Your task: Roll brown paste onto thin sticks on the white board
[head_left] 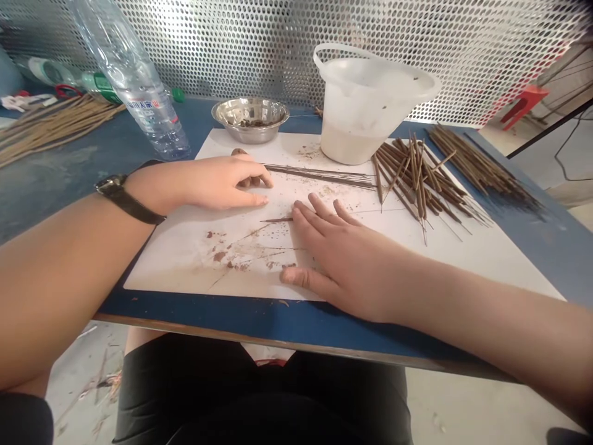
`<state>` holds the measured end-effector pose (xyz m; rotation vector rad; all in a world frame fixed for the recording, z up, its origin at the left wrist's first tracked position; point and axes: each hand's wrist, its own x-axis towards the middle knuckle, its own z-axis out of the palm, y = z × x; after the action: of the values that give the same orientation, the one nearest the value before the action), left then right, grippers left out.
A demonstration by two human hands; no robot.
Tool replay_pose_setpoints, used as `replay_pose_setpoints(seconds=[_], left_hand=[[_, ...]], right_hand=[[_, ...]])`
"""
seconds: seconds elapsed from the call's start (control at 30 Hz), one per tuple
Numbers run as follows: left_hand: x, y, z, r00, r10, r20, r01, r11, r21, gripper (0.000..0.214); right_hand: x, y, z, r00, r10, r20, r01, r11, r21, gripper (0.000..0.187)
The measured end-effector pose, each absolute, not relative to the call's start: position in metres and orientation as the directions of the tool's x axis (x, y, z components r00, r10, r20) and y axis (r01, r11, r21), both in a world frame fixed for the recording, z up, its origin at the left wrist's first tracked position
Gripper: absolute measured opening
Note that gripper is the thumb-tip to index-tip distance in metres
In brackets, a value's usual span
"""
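My right hand (338,247) lies flat, fingers stretched out, on the white board (162,266). Under its fingers lies a thin brown paste-coated stick (277,220); its pointed end shows to the left, the rest is mostly covered. My left hand (227,181), wearing a watch at the wrist, rests on the board's left half with fingers loosely bent and thumb apart. Dark brown marks show on its fingertips; whether paste sits beneath them I cannot tell. Just right of it lies a row of thin dark sticks (324,175). Brown crumbs (219,255) are scattered between the hands.
Behind the board stand a metal bowl (251,133) with dark bits inside and a white plastic bucket (348,120). A pile of coated brown sticks (419,179) lies at right, another bundle (482,164) beyond. A clear bottle (139,93) stands left, near long tan strands (60,130).
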<state>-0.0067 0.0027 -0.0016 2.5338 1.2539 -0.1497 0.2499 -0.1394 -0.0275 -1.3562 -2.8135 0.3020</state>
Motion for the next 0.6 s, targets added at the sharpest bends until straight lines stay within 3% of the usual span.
replay_pose_setpoints(seconds=[0.2,0.37,0.6], left_hand=[[-0.006,0.002,-0.001,0.605,0.757,-0.247,0.795,-0.557,0.241,0.080],[-0.008,0.006,-0.005,0.602,0.762,-0.240,0.796,-0.546,0.262,0.087],[-0.006,0.002,-0.001,0.601,0.762,-0.243,0.798,-0.554,0.237,0.078]], right_hand=[[0.246,-0.159,-0.027,-0.626,0.777,-0.064,0.779,0.618,-0.107,0.108],[0.243,-0.136,-0.035,-0.601,0.798,-0.049,0.796,0.592,-0.128,0.110],[0.246,-0.155,-0.028,-0.600,0.797,-0.072,0.799,0.591,-0.115,0.111]])
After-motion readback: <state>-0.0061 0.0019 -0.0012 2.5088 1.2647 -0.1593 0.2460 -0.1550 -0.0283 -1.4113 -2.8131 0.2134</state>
